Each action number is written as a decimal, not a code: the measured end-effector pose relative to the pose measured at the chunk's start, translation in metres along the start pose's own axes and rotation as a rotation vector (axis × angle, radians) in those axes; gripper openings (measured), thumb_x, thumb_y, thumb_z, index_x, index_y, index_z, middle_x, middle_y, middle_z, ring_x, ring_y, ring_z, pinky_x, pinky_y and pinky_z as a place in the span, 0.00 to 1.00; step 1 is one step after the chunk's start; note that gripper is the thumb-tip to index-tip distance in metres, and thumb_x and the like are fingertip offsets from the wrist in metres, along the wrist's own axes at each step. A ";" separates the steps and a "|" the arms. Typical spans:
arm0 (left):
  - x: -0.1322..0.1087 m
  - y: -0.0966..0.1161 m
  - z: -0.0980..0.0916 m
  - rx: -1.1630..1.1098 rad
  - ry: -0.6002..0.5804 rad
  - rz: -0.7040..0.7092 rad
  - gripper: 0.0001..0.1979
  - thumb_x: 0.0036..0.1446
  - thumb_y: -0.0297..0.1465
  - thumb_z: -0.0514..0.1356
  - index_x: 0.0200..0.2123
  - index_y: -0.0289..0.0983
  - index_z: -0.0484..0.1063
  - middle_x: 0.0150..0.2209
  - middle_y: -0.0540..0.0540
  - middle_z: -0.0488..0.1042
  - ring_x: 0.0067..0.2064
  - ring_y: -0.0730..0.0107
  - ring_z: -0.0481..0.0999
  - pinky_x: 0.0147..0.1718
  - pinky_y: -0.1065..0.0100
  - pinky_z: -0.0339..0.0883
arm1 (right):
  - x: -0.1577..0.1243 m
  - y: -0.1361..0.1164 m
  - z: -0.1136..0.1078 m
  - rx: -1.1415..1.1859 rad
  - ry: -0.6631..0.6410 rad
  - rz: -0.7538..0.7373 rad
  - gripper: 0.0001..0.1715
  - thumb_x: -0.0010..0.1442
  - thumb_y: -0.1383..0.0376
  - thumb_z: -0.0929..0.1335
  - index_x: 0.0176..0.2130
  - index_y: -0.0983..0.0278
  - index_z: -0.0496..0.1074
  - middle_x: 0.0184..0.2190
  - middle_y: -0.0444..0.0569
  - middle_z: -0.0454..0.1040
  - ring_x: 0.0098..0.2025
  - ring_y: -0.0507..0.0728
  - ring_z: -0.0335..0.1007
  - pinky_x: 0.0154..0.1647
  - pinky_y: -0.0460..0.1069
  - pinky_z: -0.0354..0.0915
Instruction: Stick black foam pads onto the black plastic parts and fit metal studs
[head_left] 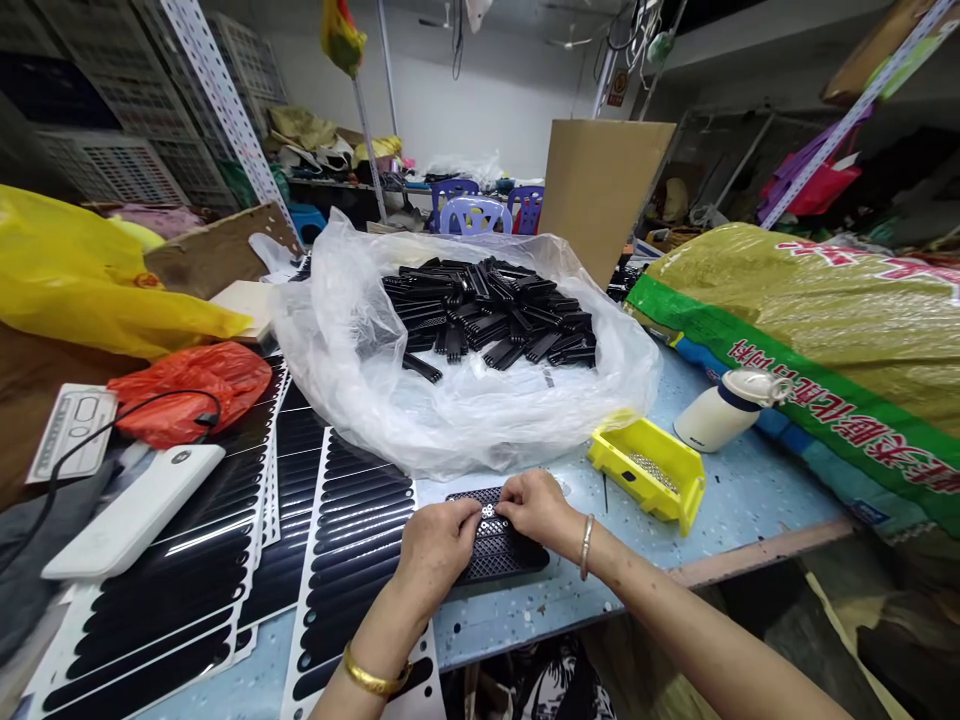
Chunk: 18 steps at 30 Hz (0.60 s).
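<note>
A black mesh grille piece (pixel 499 555) lies flat on the pale blue table (pixel 750 490) near its front edge. My left hand (pixel 435 545) rests on its left part with the fingers curled and pinched at its top. My right hand (pixel 536 510) presses on its upper edge, fingers pinched close to the left fingertips around something small and shiny that I cannot make out. Beyond the hands, a clear plastic bag (pixel 465 400) lies open with a heap of black comb-like plastic parts (pixel 491 315) in it.
A yellow bin (pixel 652 470) holding small metal bits sits right of the hands, with a white bottle (pixel 724 410) past it. Black sticker sheets (pixel 225 560) cover the table's left, under a white power bank (pixel 135 510). A big green-yellow sack (pixel 817 330) fills the right.
</note>
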<state>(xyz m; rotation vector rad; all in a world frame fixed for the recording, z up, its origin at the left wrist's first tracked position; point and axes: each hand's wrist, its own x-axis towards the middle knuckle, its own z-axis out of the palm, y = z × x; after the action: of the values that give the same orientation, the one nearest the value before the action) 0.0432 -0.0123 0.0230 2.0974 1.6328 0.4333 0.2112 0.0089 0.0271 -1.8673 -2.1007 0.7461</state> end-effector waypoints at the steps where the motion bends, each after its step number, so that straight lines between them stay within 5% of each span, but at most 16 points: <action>1: 0.000 0.000 0.000 0.010 -0.005 -0.003 0.12 0.59 0.30 0.56 0.37 0.45 0.81 0.37 0.47 0.83 0.40 0.61 0.81 0.37 0.67 0.65 | 0.001 0.001 -0.001 0.007 -0.005 0.007 0.04 0.50 0.67 0.72 0.26 0.62 0.80 0.21 0.46 0.76 0.25 0.53 0.67 0.24 0.46 0.50; 12: -0.002 -0.014 0.003 -0.026 0.028 -0.010 0.12 0.59 0.29 0.56 0.35 0.44 0.81 0.35 0.47 0.82 0.38 0.62 0.80 0.37 0.68 0.63 | 0.000 0.040 -0.018 0.349 -0.051 0.260 0.12 0.46 0.71 0.72 0.17 0.65 0.67 0.10 0.38 0.64 0.14 0.49 0.60 0.15 0.43 0.55; 18: -0.001 -0.014 0.003 -0.025 0.028 -0.016 0.12 0.58 0.29 0.56 0.34 0.44 0.80 0.33 0.48 0.82 0.38 0.63 0.79 0.37 0.68 0.63 | -0.003 0.043 -0.021 0.546 -0.135 0.309 0.11 0.48 0.70 0.70 0.17 0.66 0.67 0.11 0.39 0.67 0.12 0.48 0.64 0.11 0.41 0.56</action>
<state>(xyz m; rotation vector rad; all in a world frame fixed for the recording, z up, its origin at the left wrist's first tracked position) 0.0327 -0.0111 0.0130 2.0677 1.6497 0.4781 0.2587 0.0125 0.0234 -1.8656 -1.4663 1.3852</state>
